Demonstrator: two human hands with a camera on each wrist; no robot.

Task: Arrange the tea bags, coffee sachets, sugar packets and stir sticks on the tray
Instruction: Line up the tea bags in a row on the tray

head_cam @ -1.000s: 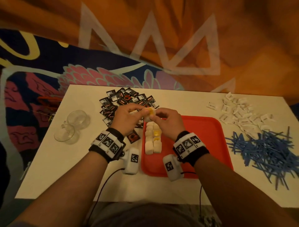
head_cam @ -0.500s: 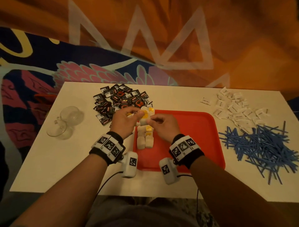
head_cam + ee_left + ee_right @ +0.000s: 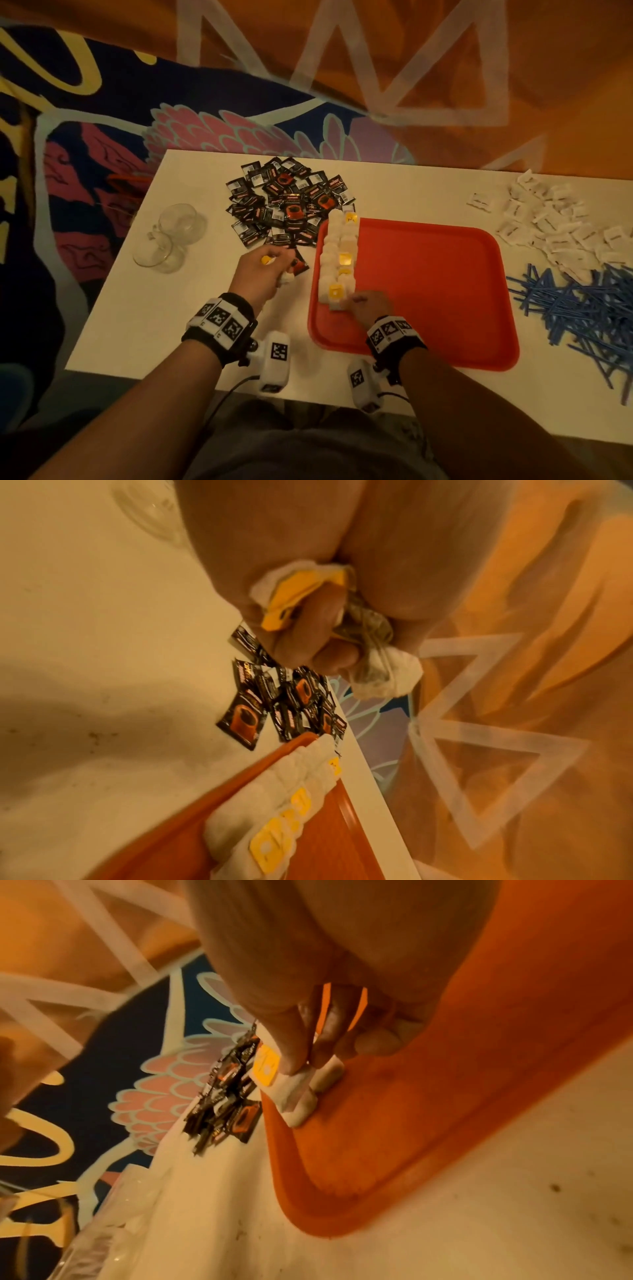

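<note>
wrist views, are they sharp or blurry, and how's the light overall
Left wrist: warm dim light, left hand soft, its tea bags blurred. Right wrist: soft too, right hand smeared, tray rim curved by the lens. Head: dim amber, sharper.

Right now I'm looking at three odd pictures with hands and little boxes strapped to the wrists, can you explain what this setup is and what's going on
No machine here: a person works with bare hands, wearing a camera on the head and one on each wrist. The big picture is the head view, looking down at a white table. The other two look along each hand from the wrist.

On the table lie a red tray, a pile of dark coffee sachets, white sugar packets, blue stir sticks and clear glass cups.

A row of white tea bags with yellow tags runs along the tray's left edge. The right hand pinches the nearest tea bag at the row's end. The left hand, beside the tray, grips a bunch of tea bags.
</note>
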